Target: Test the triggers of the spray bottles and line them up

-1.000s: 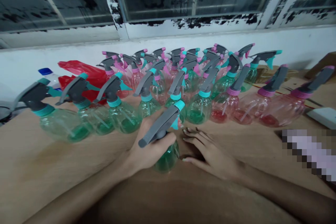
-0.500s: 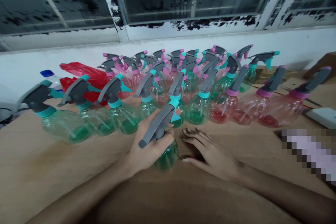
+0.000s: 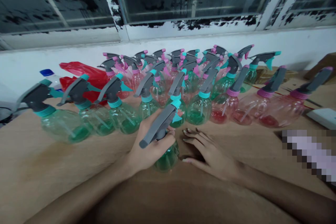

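Observation:
My left hand [image 3: 149,143] is wrapped round the neck of a green spray bottle [image 3: 168,159] with a grey and turquoise trigger head. The bottle is upright at the front of the group, its lower part showing below my fingers. To its right my right hand [image 3: 207,152] lies palm down on the wooden table [image 3: 105,185], fingers stretched out and apart from the bottle. Behind both hands runs a row of spray bottles: green ones such as this bottle [image 3: 126,120] on the left and middle, and pink ones such as this bottle [image 3: 244,110] on the right.
More pink and green spray bottles crowd behind the front row. A red plastic bag [image 3: 81,73] and a blue-capped bottle [image 3: 48,77] are at the back left. A white box-like object [image 3: 324,117] and a cardboard box [image 3: 321,68] are at the right, below the windows.
Almost nothing differs. The held spray bottle's head has shifted very slightly to the right; my right hand stays where it was.

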`<control>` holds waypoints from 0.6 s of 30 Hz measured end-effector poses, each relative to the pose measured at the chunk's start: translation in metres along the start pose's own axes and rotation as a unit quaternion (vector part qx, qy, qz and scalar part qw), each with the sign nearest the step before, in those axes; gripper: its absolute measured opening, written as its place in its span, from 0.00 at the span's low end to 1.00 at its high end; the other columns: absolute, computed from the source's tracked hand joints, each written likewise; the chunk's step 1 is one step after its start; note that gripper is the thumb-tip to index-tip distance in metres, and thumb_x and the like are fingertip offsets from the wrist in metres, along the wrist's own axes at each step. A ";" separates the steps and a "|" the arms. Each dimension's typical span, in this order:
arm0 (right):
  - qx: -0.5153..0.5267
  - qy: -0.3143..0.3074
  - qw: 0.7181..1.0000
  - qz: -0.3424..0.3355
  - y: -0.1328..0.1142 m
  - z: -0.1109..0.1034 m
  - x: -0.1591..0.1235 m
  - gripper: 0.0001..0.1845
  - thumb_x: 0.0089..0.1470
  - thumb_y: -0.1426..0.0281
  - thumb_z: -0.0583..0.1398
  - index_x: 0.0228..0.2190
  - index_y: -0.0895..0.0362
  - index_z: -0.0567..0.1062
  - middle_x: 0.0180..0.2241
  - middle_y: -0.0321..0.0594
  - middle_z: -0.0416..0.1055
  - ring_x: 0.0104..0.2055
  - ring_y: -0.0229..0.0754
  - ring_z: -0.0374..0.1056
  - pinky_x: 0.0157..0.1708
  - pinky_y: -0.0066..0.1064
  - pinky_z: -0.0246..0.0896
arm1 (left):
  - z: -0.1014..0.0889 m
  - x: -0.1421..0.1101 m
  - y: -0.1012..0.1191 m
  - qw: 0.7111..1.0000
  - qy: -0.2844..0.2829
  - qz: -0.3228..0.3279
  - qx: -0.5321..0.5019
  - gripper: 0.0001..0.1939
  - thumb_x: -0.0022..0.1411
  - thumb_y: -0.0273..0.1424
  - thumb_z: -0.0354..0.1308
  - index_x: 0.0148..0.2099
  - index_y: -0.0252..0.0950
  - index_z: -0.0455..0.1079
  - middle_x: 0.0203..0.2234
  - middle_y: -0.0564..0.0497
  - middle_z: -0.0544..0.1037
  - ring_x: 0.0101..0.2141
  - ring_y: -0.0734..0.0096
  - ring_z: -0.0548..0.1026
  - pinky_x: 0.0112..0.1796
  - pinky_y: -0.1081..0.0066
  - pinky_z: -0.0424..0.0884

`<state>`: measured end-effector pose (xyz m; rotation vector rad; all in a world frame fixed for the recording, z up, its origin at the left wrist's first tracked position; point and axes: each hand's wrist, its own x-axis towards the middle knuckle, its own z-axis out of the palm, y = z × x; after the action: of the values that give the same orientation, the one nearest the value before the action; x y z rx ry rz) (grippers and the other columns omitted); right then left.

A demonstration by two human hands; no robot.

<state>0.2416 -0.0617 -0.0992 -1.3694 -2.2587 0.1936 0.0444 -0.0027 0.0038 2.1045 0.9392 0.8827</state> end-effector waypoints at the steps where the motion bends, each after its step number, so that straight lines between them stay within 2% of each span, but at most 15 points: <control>1: 0.000 -0.001 1.000 0.001 0.000 0.000 0.000 0.27 0.55 0.56 0.55 0.52 0.56 0.64 0.53 0.48 0.65 0.59 0.50 0.56 0.57 0.52 0.51 | 0.000 0.000 0.000 1.000 -0.001 0.000 -0.001 0.14 0.50 0.22 0.52 0.40 0.43 0.64 0.26 0.58 0.72 0.31 0.70 0.76 0.34 0.72 0.72; 18: -0.010 -0.023 1.000 0.006 0.000 0.000 0.000 0.28 0.56 0.55 0.54 0.53 0.58 0.63 0.54 0.49 0.64 0.60 0.50 0.54 0.58 0.51 0.50 | 0.000 -0.001 0.000 1.000 -0.008 0.003 -0.006 0.12 0.51 0.21 0.51 0.37 0.43 0.62 0.25 0.58 0.70 0.29 0.71 0.74 0.34 0.72 0.71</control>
<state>0.2418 -0.0613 -0.0995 -1.4030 -2.2972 0.2089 0.0443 -0.0037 0.0037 2.1032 0.9177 0.8703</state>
